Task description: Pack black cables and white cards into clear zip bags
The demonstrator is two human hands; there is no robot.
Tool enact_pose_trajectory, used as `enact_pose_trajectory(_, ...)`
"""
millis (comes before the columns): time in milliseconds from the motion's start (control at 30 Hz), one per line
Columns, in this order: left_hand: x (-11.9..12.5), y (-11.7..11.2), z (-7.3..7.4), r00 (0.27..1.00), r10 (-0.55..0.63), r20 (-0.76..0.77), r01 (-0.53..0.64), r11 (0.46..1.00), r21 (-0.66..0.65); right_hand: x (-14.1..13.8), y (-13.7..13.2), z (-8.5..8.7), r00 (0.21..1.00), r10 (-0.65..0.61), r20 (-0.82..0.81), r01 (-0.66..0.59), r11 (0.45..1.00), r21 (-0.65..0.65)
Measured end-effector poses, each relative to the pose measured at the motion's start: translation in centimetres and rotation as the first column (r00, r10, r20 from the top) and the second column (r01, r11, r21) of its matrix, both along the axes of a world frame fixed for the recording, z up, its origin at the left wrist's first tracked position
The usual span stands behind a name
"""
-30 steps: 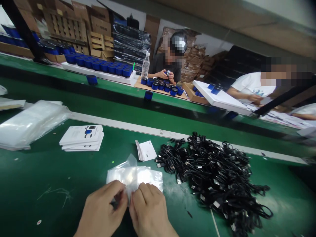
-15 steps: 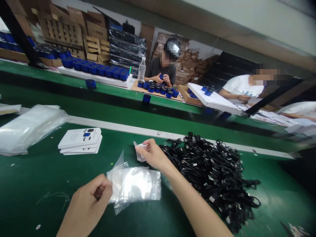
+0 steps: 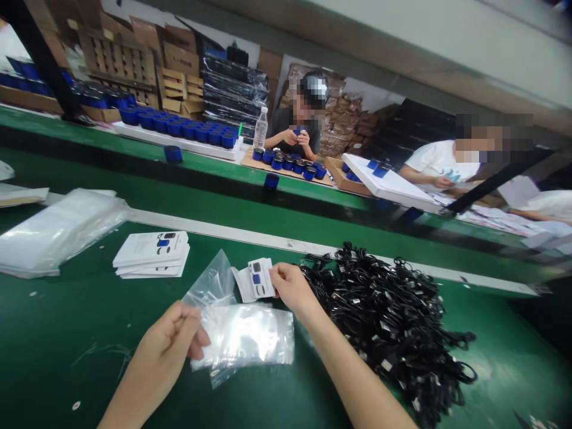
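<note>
My left hand (image 3: 172, 345) pinches the near edge of a clear plastic bag (image 3: 214, 286), lifting it off a small stack of clear bags (image 3: 248, 336) on the green table. My right hand (image 3: 290, 286) is closed on a small white leaflet (image 3: 261, 277) with blue and black print, taken from a little pile of leaflets (image 3: 243, 283) just beyond the bags. A large heap of black coiled cables (image 3: 393, 322) lies right of my right forearm.
A stack of white manuals (image 3: 152, 253) and a pile of plastic bags (image 3: 53, 229) lie to the left. A green conveyor belt (image 3: 268, 211) runs behind, carrying blue cylinders (image 3: 270, 180). Across it, two persons work at trays of blue cylinders (image 3: 290, 161).
My right hand left the bag, reached to the leaflet pile and picked up one leaflet. My left hand kept the bag and raised it, its mouth opening.
</note>
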State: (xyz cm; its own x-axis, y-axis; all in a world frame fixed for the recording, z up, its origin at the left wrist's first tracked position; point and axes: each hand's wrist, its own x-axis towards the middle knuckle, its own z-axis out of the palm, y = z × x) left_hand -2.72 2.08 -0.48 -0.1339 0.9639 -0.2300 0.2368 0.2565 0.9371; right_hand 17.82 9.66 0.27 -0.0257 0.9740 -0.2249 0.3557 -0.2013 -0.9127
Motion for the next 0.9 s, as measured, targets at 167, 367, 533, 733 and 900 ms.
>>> enact_pose_trajectory(167, 1.1, 1.1, 0.3, 0.995, 0.097, 0.025, -0.098, 0.995, 0.027, -0.6, -5.9, 2.2, 0.994, 0.042, 0.101, -0.062, 0.977, 0.205)
enact_pose_trajectory(367, 2.2, 0.9, 0.5, 0.974, 0.134, -0.185, -0.111, 0.985, 0.13, -3.2, -9.2, 1.8, 0.951, 0.294, 0.097, -0.307, 0.931, 0.195)
enact_pose_trajectory(533, 2.2, 1.3, 0.9, 0.911, 0.255, -0.324, -0.188, 0.956, 0.223, -5.8, -11.5, -1.1, 0.974, -0.087, -0.209, 0.139, 0.958, 0.25)
enact_pose_trajectory(733, 1.7, 1.4, 1.1, 0.893, 0.256, -0.37, -0.163, 0.951, 0.264, -8.1, -12.3, -4.7, 0.801, -0.148, -0.581, 0.071, 0.986, -0.154)
enact_pose_trajectory(900, 1.5, 0.9, 1.0, 0.862, 0.175, -0.475, -0.048, 0.962, 0.268, -5.0, -11.6, -3.1, 0.996, -0.081, -0.034, 0.088, 0.858, 0.507)
